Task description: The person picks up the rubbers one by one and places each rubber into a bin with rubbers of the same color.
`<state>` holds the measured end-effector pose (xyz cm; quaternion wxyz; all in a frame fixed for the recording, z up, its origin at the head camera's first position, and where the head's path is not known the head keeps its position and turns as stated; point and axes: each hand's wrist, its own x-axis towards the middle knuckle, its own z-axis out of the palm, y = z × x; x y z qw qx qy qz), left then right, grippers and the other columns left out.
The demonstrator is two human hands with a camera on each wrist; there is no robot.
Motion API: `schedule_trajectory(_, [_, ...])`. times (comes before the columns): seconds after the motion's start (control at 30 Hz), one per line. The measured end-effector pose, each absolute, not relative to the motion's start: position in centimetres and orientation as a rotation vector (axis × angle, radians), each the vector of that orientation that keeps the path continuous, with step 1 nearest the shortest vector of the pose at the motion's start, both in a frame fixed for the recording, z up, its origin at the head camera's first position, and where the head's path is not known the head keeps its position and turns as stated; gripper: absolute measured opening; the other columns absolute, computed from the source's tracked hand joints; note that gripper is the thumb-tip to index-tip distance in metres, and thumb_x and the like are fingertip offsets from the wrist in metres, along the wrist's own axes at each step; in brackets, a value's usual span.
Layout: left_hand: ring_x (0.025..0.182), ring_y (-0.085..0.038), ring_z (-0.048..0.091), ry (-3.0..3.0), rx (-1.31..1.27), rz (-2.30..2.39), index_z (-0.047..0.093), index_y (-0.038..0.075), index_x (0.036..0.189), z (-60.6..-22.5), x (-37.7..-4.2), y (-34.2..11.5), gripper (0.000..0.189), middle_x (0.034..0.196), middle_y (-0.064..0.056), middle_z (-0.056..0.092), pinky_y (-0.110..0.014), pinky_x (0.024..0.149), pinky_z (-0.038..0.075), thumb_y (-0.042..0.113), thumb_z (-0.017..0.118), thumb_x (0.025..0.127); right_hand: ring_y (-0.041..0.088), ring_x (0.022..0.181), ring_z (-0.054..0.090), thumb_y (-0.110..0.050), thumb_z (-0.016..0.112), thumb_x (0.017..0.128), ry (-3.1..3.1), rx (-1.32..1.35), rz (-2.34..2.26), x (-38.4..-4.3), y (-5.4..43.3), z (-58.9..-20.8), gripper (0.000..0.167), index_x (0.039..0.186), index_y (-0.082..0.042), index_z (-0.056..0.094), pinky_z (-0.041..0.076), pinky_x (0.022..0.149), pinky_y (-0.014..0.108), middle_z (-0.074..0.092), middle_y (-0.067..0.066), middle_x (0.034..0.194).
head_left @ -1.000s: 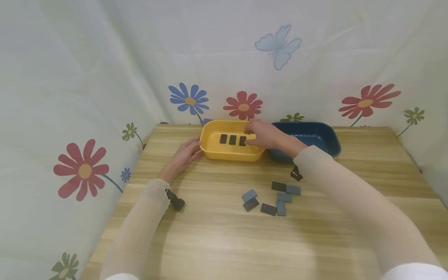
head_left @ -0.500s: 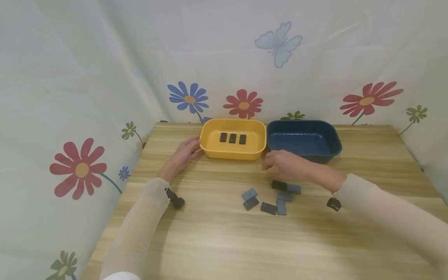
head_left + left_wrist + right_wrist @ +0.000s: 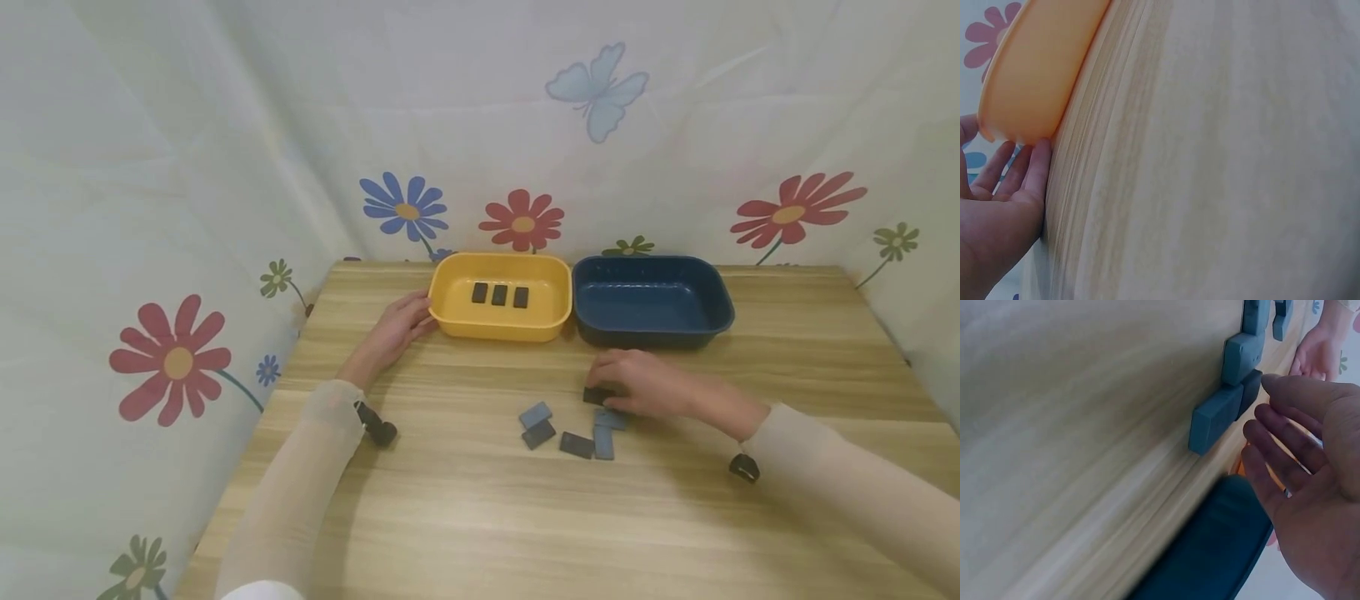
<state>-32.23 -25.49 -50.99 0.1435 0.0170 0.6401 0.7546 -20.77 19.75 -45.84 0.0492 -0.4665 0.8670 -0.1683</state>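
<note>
Though they stand apart, right fingers (image 3: 604, 368) flank a black tile (image 3: 595, 396).

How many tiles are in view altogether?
10. Three tiles in the yellow tray. On the table: a left pair, a trio to its right, the dark tile by the right hand, and a blue-grey tile only the right-wrist view shows clearly. The hand may hide more.

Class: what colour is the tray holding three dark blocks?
Yellow; the tray shows best in the head view.

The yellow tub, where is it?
In the head view, the yellow tub is at the back of the table, between the left hand and, on its right, the blue tub.
</note>
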Motion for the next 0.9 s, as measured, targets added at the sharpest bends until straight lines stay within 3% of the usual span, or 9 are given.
schedule_trajectory(0.9, [0.149,-0.032,0.045,1.857,0.034,2.164,0.032,-0.004,0.162,-50.4,-31.9,-25.3,0.058,0.166,-0.020,0.038,-0.038,0.117,0.050,0.017,0.053,0.113,0.029,0.122,0.063,-0.002,0.082,0.089,2.639,-1.445,-0.466,-19.8,20.0,-45.9,0.035,0.124,-0.005,0.076,0.057,0.105,0.050,0.069,0.007,0.129])
